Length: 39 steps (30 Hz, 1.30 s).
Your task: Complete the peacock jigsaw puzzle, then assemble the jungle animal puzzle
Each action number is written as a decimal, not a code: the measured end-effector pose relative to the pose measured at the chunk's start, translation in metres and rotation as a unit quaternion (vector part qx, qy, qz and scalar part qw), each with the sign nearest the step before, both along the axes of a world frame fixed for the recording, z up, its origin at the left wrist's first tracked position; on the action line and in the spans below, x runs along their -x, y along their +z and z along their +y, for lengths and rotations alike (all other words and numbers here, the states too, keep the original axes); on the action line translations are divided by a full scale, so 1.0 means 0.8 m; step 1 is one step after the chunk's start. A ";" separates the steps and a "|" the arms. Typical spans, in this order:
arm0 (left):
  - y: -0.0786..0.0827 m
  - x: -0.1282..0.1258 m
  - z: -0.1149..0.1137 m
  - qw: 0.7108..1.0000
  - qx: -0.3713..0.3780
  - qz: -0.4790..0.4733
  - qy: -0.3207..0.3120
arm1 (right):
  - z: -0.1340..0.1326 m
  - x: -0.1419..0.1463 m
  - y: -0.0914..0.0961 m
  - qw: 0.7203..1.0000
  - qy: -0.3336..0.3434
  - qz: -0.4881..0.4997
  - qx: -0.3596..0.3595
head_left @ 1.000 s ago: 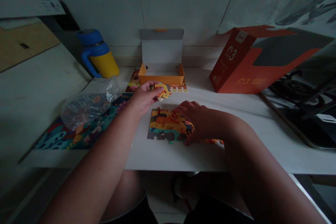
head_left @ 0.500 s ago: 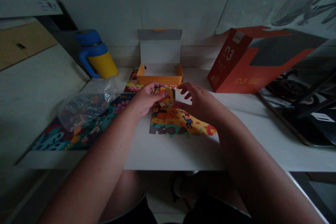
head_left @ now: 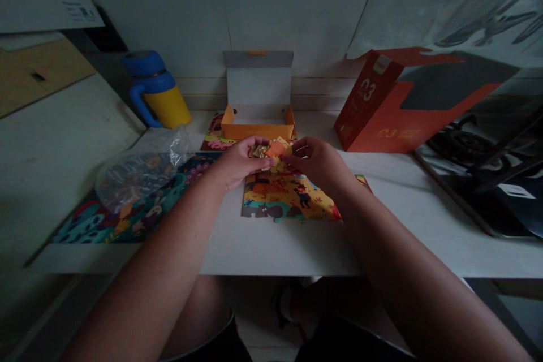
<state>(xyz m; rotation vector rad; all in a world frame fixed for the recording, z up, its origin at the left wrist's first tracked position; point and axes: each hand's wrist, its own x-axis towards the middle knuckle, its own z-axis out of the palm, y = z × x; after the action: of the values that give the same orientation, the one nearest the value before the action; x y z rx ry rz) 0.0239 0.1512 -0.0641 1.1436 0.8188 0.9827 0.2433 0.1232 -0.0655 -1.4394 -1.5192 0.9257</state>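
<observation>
Between my hands is a loose bunch of orange and yellow puzzle pieces (head_left: pixel 276 150), held just above the tabletop. My left hand (head_left: pixel 244 163) is closed on the pieces from the left, thumb in front. From the right, the fingers of my right hand (head_left: pixel 316 159) pinch the same bunch. Below them lies a partly joined yellow jigsaw puzzle (head_left: pixel 280 198) with an animal and a small figure on it; my right hand and forearm cover some of it. Behind the hands stands an open orange box (head_left: pixel 258 129), its lid up against the wall.
On the left, a clear plastic bag (head_left: pixel 138 178) rests on a dark teal puzzle (head_left: pixel 80 226). A blue and yellow jug (head_left: pixel 163 104) stands behind it. At the right are a large orange-red box (head_left: pixel 382 119) and a black stove (head_left: pixel 492 198). The white table (head_left: pixel 254 249) ends near my knees.
My right hand has moved left and closed on the pieces in my left hand. The bunch is now fanned out and turned, showing an orange piece on top.
</observation>
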 end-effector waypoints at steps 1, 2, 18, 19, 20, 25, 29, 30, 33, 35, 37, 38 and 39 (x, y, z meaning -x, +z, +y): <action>0.001 0.000 -0.001 1.000 0.005 0.000 0.002 | 0.000 0.001 -0.001 0.999 0.001 0.030 0.012; 0.002 0.000 -0.001 1.000 0.013 0.000 0.005 | 0.001 0.002 -0.001 0.998 0.002 0.056 0.021; 0.003 0.010 0.019 0.978 0.034 -0.067 0.195 | -0.003 0.002 0.006 0.983 0.010 0.175 0.052; 0.003 0.010 0.019 0.978 0.033 -0.067 0.194 | -0.005 0.002 0.007 0.984 0.005 0.170 0.056; 0.003 0.010 0.018 0.978 0.032 -0.065 0.194 | -0.006 0.003 0.008 0.985 -0.001 0.164 0.061; -0.001 0.011 0.020 0.981 0.022 -0.057 0.186 | -0.001 0.001 0.010 0.992 0.008 0.111 0.064; -0.005 0.013 0.028 0.980 0.018 -0.059 0.192 | 0.006 -0.015 0.016 0.997 -0.009 0.075 0.017; -0.006 0.013 0.029 0.979 0.018 -0.060 0.196 | 0.004 -0.024 0.020 0.997 -0.021 0.074 -0.001; -0.008 0.013 0.033 0.976 0.021 -0.058 0.209 | -0.025 -0.063 0.031 0.994 -0.070 0.073 -0.050; -0.009 0.012 0.034 0.976 0.018 -0.061 0.208 | -0.063 -0.092 0.036 0.989 -0.122 0.049 -0.062; -0.010 0.010 0.033 0.977 0.013 -0.069 0.200 | -0.111 -0.115 0.033 0.988 -0.147 0.025 -0.045; -0.010 0.009 0.033 0.978 0.011 -0.071 0.196 | -0.136 -0.122 0.030 0.988 -0.148 0.028 -0.025; -0.010 0.008 0.032 0.979 0.012 -0.071 0.193 | -0.161 -0.125 0.025 0.989 -0.145 0.035 -0.001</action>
<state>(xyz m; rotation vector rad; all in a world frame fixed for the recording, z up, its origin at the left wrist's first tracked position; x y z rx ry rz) 0.0172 0.1769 -0.0717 0.8968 0.9534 1.3546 0.3434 -0.0057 -0.0458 -1.5603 -1.2192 0.7888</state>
